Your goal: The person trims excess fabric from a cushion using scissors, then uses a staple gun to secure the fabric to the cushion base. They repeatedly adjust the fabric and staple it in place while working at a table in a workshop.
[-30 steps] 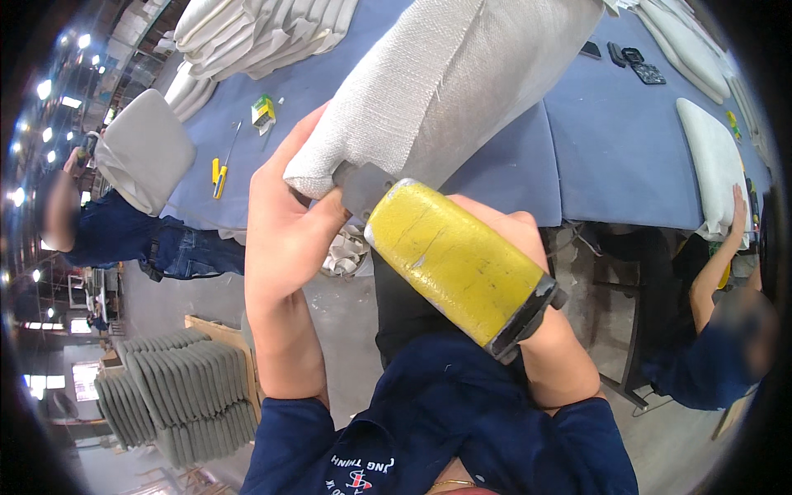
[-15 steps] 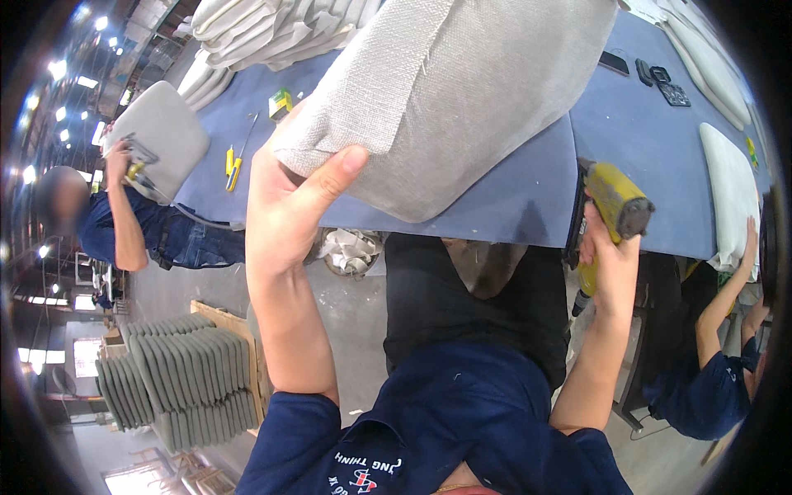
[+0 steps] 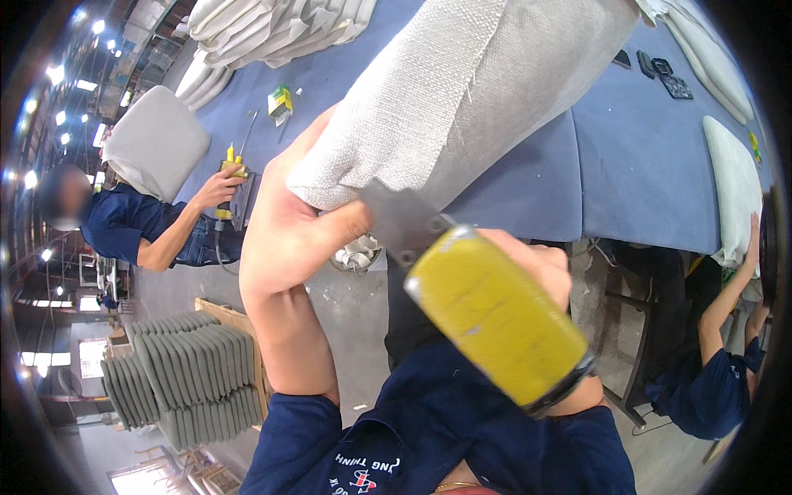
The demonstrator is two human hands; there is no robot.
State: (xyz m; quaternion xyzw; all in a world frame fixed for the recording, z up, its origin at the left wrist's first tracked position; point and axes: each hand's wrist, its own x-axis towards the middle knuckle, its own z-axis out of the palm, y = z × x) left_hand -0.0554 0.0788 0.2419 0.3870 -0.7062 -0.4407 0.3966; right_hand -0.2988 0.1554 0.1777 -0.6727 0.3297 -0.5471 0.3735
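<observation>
A light-grey woven-fabric seat cushion [image 3: 412,107] is tilted up off the blue work table, its folded corner toward me. My left hand [image 3: 289,235] grips that corner, thumb pressed on the fabric fold. In my right hand [image 3: 532,264] is a yellow staple gun [image 3: 495,318], its body covering part of the fingers. The gun's dark nose is at the folded edge beside my left thumb; whether it touches the cloth I cannot tell.
The blue table [image 3: 635,165] bears piled covered cushions [image 3: 280,33], a small yellow-green box [image 3: 280,101] and black devices [image 3: 660,70]. At left a co-worker's hand [image 3: 219,188] holds another staple gun. Another person's hand presses a cushion [image 3: 730,181]. Grey cushions [image 3: 186,371] are stacked behind.
My right hand has raised the staple gun from the table's edge, leftward to the cushion corner. The cushion has tilted slightly. The left co-worker's staple gun has moved from the cushion to the table edge.
</observation>
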